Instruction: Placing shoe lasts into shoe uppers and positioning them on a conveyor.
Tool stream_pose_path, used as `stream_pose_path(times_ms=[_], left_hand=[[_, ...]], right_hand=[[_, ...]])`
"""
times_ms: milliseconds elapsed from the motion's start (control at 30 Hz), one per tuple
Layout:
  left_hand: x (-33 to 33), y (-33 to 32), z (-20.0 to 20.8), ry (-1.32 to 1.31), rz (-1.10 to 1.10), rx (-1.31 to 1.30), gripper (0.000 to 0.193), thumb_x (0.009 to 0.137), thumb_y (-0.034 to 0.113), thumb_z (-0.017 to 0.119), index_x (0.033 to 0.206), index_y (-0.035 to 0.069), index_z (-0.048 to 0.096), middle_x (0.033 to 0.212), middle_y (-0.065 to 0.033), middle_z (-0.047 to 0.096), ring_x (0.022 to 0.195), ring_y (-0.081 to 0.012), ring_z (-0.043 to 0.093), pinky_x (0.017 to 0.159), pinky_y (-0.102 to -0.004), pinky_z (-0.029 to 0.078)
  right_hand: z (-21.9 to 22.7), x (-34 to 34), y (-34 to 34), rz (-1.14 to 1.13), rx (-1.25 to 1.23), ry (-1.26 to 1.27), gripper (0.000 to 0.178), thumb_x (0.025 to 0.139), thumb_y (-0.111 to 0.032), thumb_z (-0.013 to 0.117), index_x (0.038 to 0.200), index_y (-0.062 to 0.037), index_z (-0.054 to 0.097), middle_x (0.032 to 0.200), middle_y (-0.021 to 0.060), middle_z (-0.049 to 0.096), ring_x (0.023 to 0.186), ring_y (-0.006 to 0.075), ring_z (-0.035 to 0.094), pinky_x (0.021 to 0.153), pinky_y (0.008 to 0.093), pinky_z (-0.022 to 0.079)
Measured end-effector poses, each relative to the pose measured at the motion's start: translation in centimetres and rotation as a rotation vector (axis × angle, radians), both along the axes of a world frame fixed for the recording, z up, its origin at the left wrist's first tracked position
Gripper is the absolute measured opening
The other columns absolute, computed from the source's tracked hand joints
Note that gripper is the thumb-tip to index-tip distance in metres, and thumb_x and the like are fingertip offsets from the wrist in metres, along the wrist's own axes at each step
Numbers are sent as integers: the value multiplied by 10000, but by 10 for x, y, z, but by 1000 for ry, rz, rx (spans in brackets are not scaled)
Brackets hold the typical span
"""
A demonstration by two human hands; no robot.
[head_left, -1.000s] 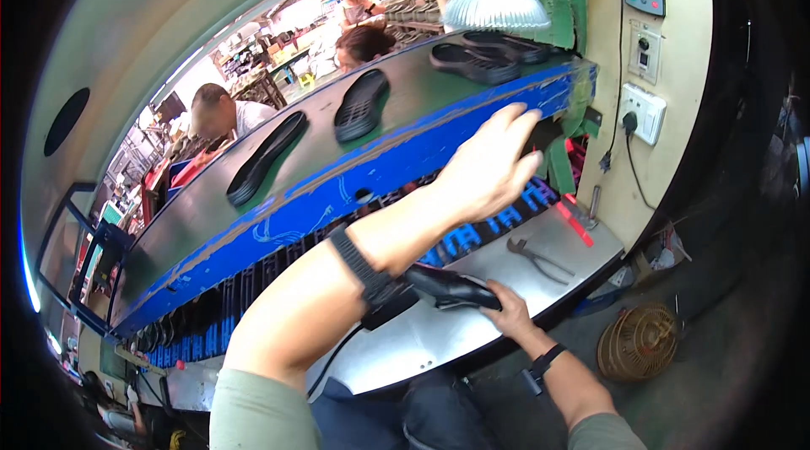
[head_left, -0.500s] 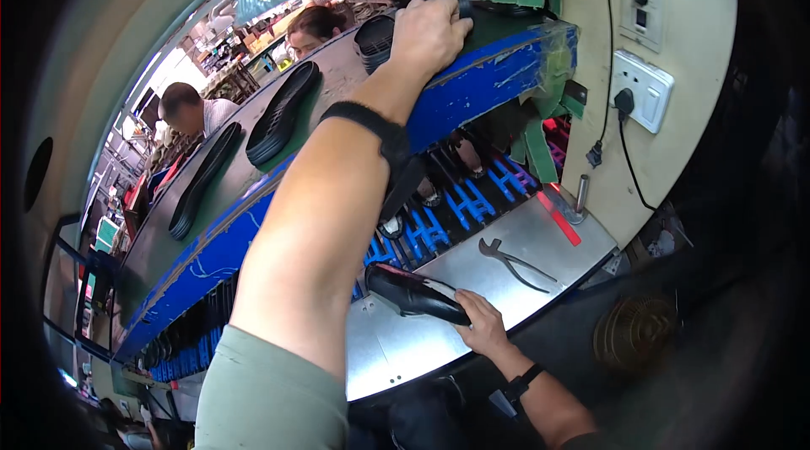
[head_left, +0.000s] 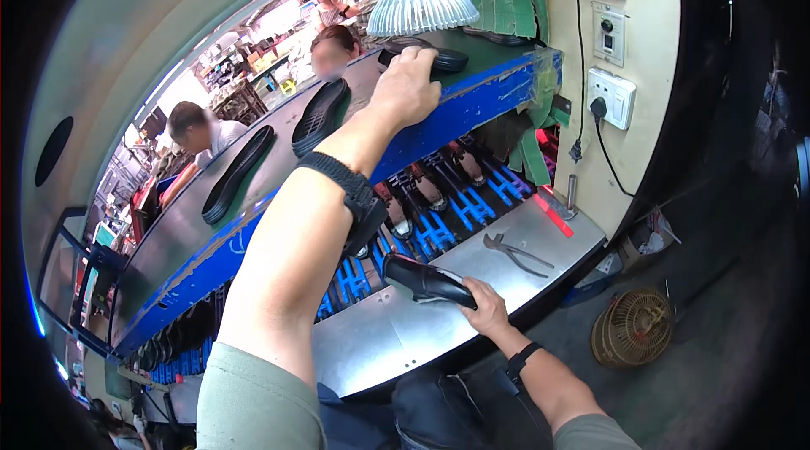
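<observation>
My left hand (head_left: 407, 89) reaches across to the dark belt with its fingers curled over a black shoe sole (head_left: 449, 60). Part of that sole is hidden behind the fingers. Low on the right, my right hand (head_left: 485, 307) grips a black shoe upper (head_left: 422, 279) by one end, above the metal shelf (head_left: 380, 349). Two more black soles lie to the left on the belt, a nearer-middle sole (head_left: 321, 117) and a far-left sole (head_left: 239, 173).
Pincers (head_left: 516, 254) rest on the shelf's right side. Above my left hand hangs a finned lamp (head_left: 423, 7). Blue racks (head_left: 468, 205) carrying shoes run beneath the belt's blue edge. A socket (head_left: 612, 98) is on the right panel, a round basket (head_left: 633, 328) below. Two people sit beyond the belt.
The view has shifted, bringing the lamp and basket more fully into sight. My left hand has drawn back slightly toward me. My right hand still holds the shoe upper.
</observation>
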State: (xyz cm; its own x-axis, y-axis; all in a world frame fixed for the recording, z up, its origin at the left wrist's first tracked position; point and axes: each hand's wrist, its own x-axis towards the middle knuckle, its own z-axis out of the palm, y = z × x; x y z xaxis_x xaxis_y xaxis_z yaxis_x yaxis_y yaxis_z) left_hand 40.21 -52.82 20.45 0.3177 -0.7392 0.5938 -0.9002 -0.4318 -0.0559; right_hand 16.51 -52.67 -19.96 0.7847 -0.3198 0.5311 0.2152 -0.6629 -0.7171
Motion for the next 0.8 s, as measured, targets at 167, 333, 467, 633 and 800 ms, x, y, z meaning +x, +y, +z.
stream_pose_path(times_ms=[167, 333, 467, 633, 800], left_hand=[[17, -66, -9, -191, 95, 40, 674, 816, 164, 647, 1458, 72, 463, 1507, -208, 450, 1396, -428, 411, 1144, -512, 377], [62, -77, -2, -391, 145, 242, 311, 913, 257, 606, 1167, 78, 625, 1007, -162, 735, 931, -345, 723, 819, -471, 577], [65, -34, 33, -502, 271, 98, 295, 904, 176, 605, 1148, 16, 646, 935, -185, 732, 871, -368, 732, 700, -480, 583], [-8, 137, 99, -624, 98, -505, 366, 968, 223, 663, 1231, -26, 611, 1021, -245, 716, 896, -368, 716, 786, -403, 571], [-211, 342, 23, 259, 78, -1076, 325, 996, 9, 599, 1309, -55, 541, 1190, -103, 642, 1077, -143, 612, 969, -280, 478]], right_hand=[[3, 0, -2, 9, -39, -79, 620, 679, -86, 834, 1250, -9, 604, 1211, 214, 665, 1121, 398, 647, 949, 437, 541], [6, 6, -5, 17, -16, -82, 541, 687, -94, 806, 1197, -4, 646, 1183, 201, 680, 1103, 385, 657, 936, 452, 552], [3, 5, -7, 2, -14, -104, 550, 685, -76, 787, 1212, -7, 647, 1182, 203, 685, 1099, 391, 659, 942, 456, 550], [-6, 6, -3, 19, -55, -99, 631, 668, -94, 837, 1251, -23, 608, 1214, 202, 669, 1130, 395, 646, 974, 449, 533], [-22, -4, -13, -36, -57, 21, 602, 724, -192, 842, 1267, -58, 620, 1195, 208, 675, 1104, 396, 650, 941, 453, 534]])
